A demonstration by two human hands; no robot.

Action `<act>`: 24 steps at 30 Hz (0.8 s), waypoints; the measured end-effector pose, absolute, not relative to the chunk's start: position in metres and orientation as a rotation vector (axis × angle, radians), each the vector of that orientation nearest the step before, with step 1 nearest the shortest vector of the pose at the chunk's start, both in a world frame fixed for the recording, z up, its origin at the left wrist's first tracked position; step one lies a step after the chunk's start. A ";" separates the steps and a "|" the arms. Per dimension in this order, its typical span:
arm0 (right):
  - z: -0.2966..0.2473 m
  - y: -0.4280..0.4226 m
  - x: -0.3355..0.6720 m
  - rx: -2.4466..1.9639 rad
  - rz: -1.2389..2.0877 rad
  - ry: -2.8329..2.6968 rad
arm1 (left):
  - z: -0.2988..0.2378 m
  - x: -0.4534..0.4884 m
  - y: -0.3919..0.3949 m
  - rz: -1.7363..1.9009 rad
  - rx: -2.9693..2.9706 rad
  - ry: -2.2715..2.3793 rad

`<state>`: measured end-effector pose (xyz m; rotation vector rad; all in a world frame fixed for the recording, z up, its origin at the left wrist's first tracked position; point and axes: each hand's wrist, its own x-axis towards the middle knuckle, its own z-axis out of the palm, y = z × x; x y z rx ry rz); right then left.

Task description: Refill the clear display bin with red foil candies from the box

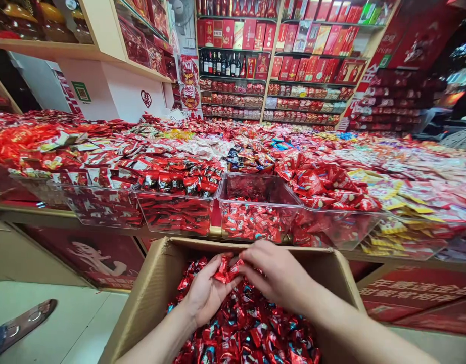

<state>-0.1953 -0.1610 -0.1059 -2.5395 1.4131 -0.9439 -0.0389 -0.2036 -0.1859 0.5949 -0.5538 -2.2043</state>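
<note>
A cardboard box in front of me is full of red wrapped candies. Both hands are over it, close together. My left hand is cupped, fingers curled around a small bunch of the red candies. My right hand is closed on the same bunch from the right, its fingers hidden behind its back. Just beyond the box stands a clear plastic bin, partly filled with similar red candies.
A long counter holds several clear bins heaped with red and yellow wrapped sweets. Shelves of red boxes and bottles line the back wall. At the lower left, another person's sandalled foot rests on the pale floor.
</note>
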 end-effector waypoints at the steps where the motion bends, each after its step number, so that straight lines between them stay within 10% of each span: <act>1: -0.120 -0.153 -0.197 -2.508 -0.856 1.438 | -0.185 -0.040 -0.203 -2.216 0.596 -0.558; 24: -0.161 -0.151 -0.197 -1.520 -1.038 1.337 | -0.179 -0.045 -0.194 -1.971 0.910 -1.181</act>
